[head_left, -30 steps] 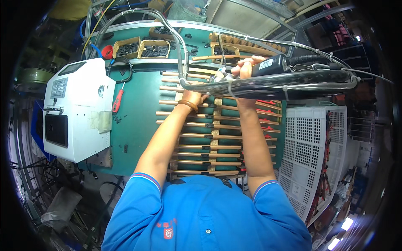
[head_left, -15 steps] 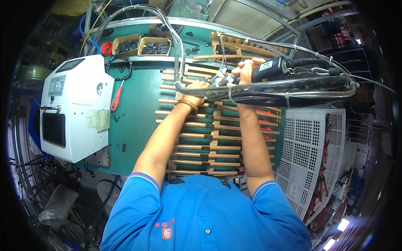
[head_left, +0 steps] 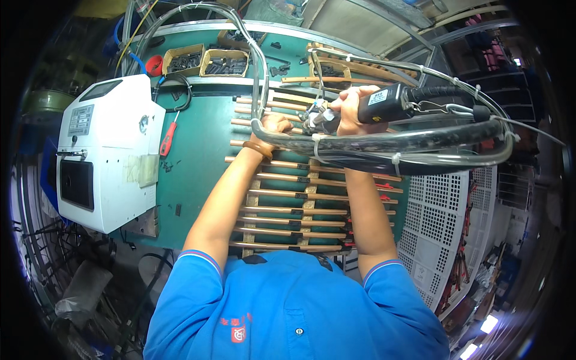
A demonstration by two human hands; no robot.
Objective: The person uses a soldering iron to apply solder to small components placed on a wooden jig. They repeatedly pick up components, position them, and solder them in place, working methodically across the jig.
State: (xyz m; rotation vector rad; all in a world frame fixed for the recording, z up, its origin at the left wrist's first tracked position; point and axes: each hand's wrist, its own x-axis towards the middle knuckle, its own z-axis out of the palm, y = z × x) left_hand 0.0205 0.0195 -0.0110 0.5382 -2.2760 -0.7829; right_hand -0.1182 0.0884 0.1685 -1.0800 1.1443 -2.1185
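In my right hand (head_left: 353, 113) is a black powered screwdriver (head_left: 379, 105), gripped around its body, its metal nose (head_left: 323, 122) aimed left toward the far rods. My left hand (head_left: 275, 126) curls over a copper-coloured rod (head_left: 243, 122) just left of that nose; a hose covers part of the hand. Several such rods (head_left: 270, 222) lie side by side across tan notched supports (head_left: 308, 204), with small black pieces at their middles. Red parts (head_left: 385, 187) show near the right ends. Where the nose meets the rods is hard to see.
Thick bundled hoses (head_left: 408, 141) loop in front of my hands. A white machine (head_left: 111, 138) stands left, beside a red-handled screwdriver (head_left: 168, 139). Cardboard boxes of black parts (head_left: 223, 65) sit at the back. White perforated crates (head_left: 429, 222) are at right.
The powered screwdriver and my right hand have shifted slightly, and the hose loop hangs lower in the picture. My left hand has moved a little left.
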